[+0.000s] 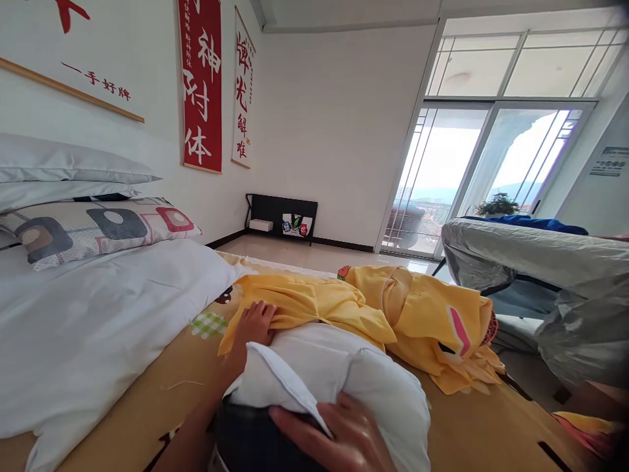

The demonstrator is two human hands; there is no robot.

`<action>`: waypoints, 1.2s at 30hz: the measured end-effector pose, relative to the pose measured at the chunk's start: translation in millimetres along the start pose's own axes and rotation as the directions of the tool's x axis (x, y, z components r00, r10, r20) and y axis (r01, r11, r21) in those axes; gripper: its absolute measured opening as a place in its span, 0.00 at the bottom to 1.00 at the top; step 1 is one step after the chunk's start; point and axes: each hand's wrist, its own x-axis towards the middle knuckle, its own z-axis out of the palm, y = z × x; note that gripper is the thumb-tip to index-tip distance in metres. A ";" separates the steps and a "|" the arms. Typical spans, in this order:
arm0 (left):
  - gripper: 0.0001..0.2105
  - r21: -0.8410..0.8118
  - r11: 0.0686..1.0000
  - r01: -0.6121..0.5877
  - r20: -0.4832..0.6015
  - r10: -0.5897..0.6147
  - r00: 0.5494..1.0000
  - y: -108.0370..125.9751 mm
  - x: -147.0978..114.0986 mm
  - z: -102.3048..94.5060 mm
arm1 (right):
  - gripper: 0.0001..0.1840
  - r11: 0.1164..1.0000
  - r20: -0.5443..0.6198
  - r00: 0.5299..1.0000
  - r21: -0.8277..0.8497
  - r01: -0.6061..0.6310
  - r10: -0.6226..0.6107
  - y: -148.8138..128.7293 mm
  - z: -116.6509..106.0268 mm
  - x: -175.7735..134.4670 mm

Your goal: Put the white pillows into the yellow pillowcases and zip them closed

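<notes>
In front of me a plump white pillow (393,393) lies with its near end over my dark-clothed lap. Its far end meets a yellow pillowcase (304,298), spread loosely on the bed; the fabric hides where they overlap. My left hand (255,322) reaches along the pillow's left side, fingers curled over the pillowcase's near left edge. At the pillow's near end, my right hand (344,436) pinches a raised white corner between thumb and fingers. Beyond the right side lies a bunched yellow cloth (432,308) with a pink-and-white print.
A large white quilt (108,314) covers the bed's left side, below a patterned pillow (108,226) and stacked white pillows (73,160). The tan bedsheet (472,432) shows around me. Plastic-wrapped furniture (545,255) stands right, near sliding glass doors (491,177). A black low stand (280,213) is by the wall.
</notes>
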 end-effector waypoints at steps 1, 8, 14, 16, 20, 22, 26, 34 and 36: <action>0.13 0.018 1.000 0.000 -0.045 0.001 0.999 -1.6 -0.7 0.7 | 0.38 0.999 0.010 0.999 0.026 -0.047 0.047 5.4 4.9 3.1; 0.08 -0.120 0.993 -0.013 -0.217 -0.013 0.976 -7.6 -0.7 -25.3 | 0.50 0.896 0.263 0.885 0.127 -0.426 0.383 47.3 25.0 19.2; 0.03 -0.522 0.827 0.208 -0.034 -0.264 0.964 -7.3 1.6 -26.8 | 0.43 0.916 0.456 0.808 -0.047 -0.398 0.374 49.3 21.5 49.1; 0.03 -0.600 0.754 0.267 -0.029 -0.355 0.935 -6.3 0.3 -23.7 | 0.38 0.938 0.524 0.785 -0.091 -0.334 0.330 41.2 24.4 54.6; 0.04 -0.567 0.818 0.098 -0.274 -0.299 0.914 -2.8 -3.1 -24.5 | 0.29 0.961 0.594 0.756 -0.178 -0.210 0.276 28.6 34.9 64.7; 0.05 -0.403 0.915 -0.026 -0.437 -0.167 0.884 -0.3 -4.9 -29.6 | 0.31 0.950 0.562 0.769 -0.232 -0.207 0.305 29.5 38.1 73.3; 0.07 -0.018 0.995 -0.099 -0.589 0.070 0.805 6.1 -8.4 -42.7 | 0.33 0.890 0.443 0.784 -0.343 -0.299 0.434 43.9 37.5 90.5; 0.12 0.015 0.996 0.089 -0.358 -0.078 0.930 8.5 -7.9 -38.9 | 0.26 0.742 0.325 0.693 -0.486 -0.461 0.643 80.1 30.3 74.7; 0.10 -0.012 0.992 0.129 -0.300 -0.126 0.946 7.2 -7.3 -34.4 | 0.26 0.698 0.296 0.658 -0.505 -0.508 0.693 90.2 27.4 68.9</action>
